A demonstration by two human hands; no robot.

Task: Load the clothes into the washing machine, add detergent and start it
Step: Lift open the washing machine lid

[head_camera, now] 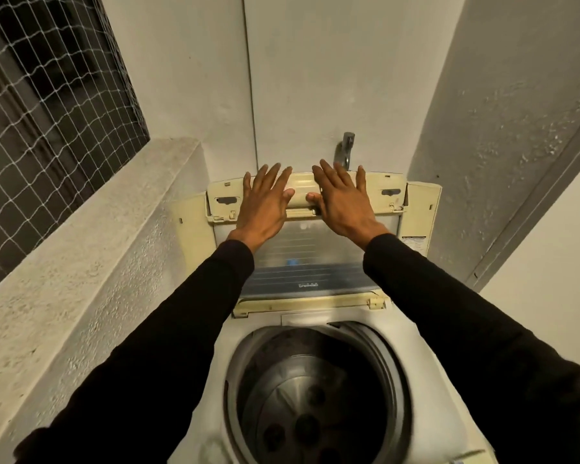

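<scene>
The washing machine [215, 373] stands low in the middle of the view, in a narrow nook between rough plastered walls, its round drum [315, 396] gaping and dark. Its folding lid [302, 256] is raised and leans back toward the rear wall, the translucent panel facing the person. Both hands lie flat against the lid's upper, yellowed section: the left hand [265, 205] and the right hand [344, 202] sit just beside each other, fingers straight and spread, thumbs nearly meeting at the lid's handle [300, 195]. Dark sleeves [181, 313] cover both arms. A metal tap [345, 149] juts from the wall behind the lid. To the left, a ledge [81, 229] runs under a netted window [47, 112].
</scene>
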